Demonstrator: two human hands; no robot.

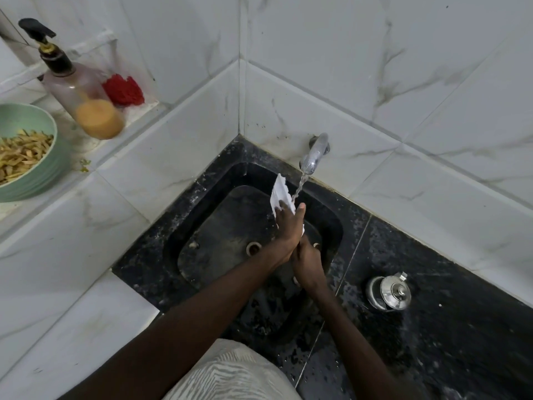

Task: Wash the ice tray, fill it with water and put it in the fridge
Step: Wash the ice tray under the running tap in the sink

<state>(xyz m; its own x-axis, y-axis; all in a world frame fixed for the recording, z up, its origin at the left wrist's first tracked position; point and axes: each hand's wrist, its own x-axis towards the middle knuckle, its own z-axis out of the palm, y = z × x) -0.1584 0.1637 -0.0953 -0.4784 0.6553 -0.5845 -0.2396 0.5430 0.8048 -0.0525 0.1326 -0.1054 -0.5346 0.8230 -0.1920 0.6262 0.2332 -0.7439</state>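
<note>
A white ice tray (279,192) stands on edge over the black sink (184,226), right beside the stream of water running from the chrome tap (314,153). My left hand (288,229) lies flat against the tray's face, fingers spread over it. Below it, my right hand (307,262) grips the tray's lower end. Most of the tray is hidden behind my hands; only its upper corner and a sliver near my left thumb show. The water falls onto the tray next to my left thumb.
A round steel lidded pot (388,293) sits on the wet black counter to the right. On the tiled ledge at left stand a pump soap bottle (83,96), a red scrubber (124,90) and a green bowl (43,168) of peelings. The sink drain (253,248) is open.
</note>
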